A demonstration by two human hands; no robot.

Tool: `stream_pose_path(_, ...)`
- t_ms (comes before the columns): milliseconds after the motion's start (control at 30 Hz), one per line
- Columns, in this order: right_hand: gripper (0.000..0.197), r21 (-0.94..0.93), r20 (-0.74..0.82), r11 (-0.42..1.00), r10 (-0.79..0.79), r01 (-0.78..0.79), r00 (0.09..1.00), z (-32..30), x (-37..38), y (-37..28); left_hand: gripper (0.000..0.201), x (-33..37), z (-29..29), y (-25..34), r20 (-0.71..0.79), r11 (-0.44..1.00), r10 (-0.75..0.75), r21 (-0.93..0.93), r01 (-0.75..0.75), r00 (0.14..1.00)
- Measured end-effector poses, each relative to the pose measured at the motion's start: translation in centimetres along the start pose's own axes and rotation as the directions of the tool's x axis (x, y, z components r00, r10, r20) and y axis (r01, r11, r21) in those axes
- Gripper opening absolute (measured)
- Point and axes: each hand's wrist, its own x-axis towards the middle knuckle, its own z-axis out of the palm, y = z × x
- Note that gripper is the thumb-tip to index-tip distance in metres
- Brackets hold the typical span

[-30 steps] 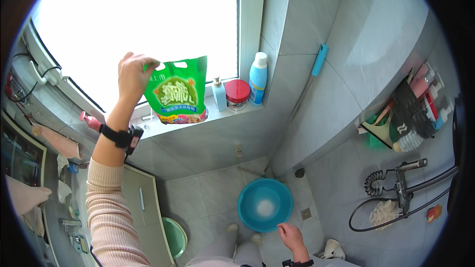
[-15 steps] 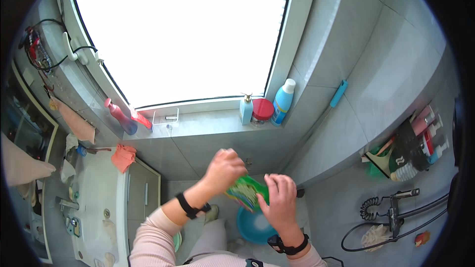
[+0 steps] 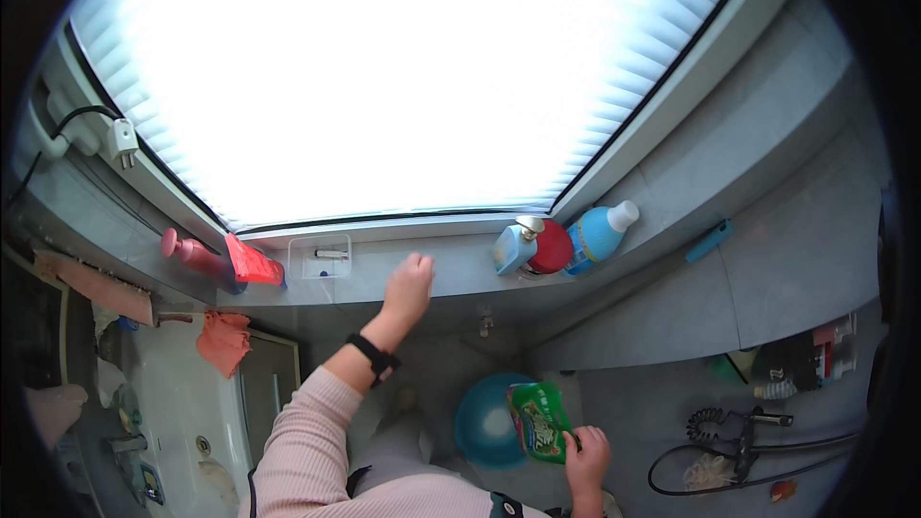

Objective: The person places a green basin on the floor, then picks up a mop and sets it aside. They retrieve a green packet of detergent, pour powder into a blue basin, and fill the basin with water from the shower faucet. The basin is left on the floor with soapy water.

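Observation:
My right hand [image 3: 588,460] grips the lower right edge of a green plastic packet [image 3: 540,422] with a printed front. The packet hangs over the right part of a blue basin [image 3: 467,427] on the floor, where a pale white patch shows. My left hand [image 3: 411,290] is raised beside the front of the windowsill, its fingers closed together. What it holds, if anything, is too small to make out. Closest to it is a clear tray [image 3: 305,270] with small items inside.
On the windowsill [image 3: 384,261] stand a blue pump bottle [image 3: 515,247], a red-lidded jar [image 3: 552,247], a blue bottle with a white cap [image 3: 600,235] and a pink bottle [image 3: 197,257]. A washbasin [image 3: 177,408] lies left; a black shower hose [image 3: 691,489] hangs right.
My hands were together at the green packet. The left has left it and moved up to the sill; the right has lowered the packet nearer the basin. My view has shifted.

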Motion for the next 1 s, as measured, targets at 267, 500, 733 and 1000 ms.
stream_pose_path(267, 0.014, -0.071, 0.007, 0.997, 0.001, 0.000, 1.000, 0.3, 2.2, -2.8, 0.009, 4.5, 4.7, -5.7, 0.032, 0.918, 0.045, 0.394, -0.054, 0.998)
stream_pose_path(500, 0.012, -0.046, 0.023, 0.993, -0.111, 0.112, 0.994, -0.4, 4.8, -6.3, 0.006, 4.4, 4.6, -6.1, 0.035, 0.897, 0.012, 0.442, -0.026, 0.999)
stream_pose_path(733, 0.014, 0.017, 0.045, 0.984, -0.178, 0.177, 0.983, -4.2, 7.9, -11.5, 0.003, 0.8, -1.4, -2.6, 0.000, 1.000, 0.016, -0.016, -0.016, 1.000)
stream_pose_path(1000, 0.013, 0.053, -0.193, 0.908, -0.398, 0.415, 0.897, -7.3, 13.7, -17.5, 0.008, -1.5, -11.3, -7.5, -0.340, 0.997, -0.079, -0.019, 0.077, 0.937)
